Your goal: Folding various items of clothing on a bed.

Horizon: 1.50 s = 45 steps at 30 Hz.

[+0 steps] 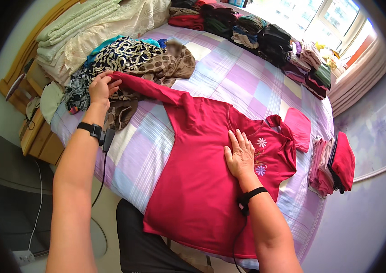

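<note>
Pinching sleeve (152,88) of red shirt (197,173), left hand (102,90) nearly closed; right hand (240,155) open flat, gripping nothing. Shirt lies on bed (127,143) beneath right hand, long axis from collar (273,122) beyond that hand to near hem (193,240); sleeve stretches to left hand.

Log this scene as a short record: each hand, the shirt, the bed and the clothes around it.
Left hand: pinching the end of the outstretched sleeve
Right hand: palm down on the shirt, beside the flower motif
Shirt: red, spread on the bed
Bed: checked cover, lilac, blue and cream
Loose pile: patterned clothes, upper left
Folded stacks: along the window side, another group at the right
</note>
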### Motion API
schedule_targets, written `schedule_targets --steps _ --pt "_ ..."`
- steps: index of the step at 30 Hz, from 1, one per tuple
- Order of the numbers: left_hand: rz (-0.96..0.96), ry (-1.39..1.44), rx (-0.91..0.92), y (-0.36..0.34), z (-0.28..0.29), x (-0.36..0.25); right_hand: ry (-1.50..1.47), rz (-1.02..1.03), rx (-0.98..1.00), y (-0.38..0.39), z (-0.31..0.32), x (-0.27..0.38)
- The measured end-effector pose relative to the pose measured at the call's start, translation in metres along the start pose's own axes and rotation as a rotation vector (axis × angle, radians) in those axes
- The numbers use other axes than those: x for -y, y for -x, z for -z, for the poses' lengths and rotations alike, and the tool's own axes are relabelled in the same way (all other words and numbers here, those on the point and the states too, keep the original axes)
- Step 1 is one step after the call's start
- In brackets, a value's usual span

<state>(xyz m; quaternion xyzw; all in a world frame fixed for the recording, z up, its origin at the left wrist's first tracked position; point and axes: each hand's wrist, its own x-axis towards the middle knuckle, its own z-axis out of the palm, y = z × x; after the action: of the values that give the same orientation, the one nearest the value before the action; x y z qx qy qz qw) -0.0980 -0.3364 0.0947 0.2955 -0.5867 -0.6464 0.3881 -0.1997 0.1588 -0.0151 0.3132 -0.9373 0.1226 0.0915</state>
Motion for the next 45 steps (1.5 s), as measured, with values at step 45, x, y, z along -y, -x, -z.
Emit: schedule_targets --steps 45 --pt "0.124 -0.955 0.376 0.417 0.063 0.026 -0.906 -0.353 -0.084 -0.055 0.080 -0.014"
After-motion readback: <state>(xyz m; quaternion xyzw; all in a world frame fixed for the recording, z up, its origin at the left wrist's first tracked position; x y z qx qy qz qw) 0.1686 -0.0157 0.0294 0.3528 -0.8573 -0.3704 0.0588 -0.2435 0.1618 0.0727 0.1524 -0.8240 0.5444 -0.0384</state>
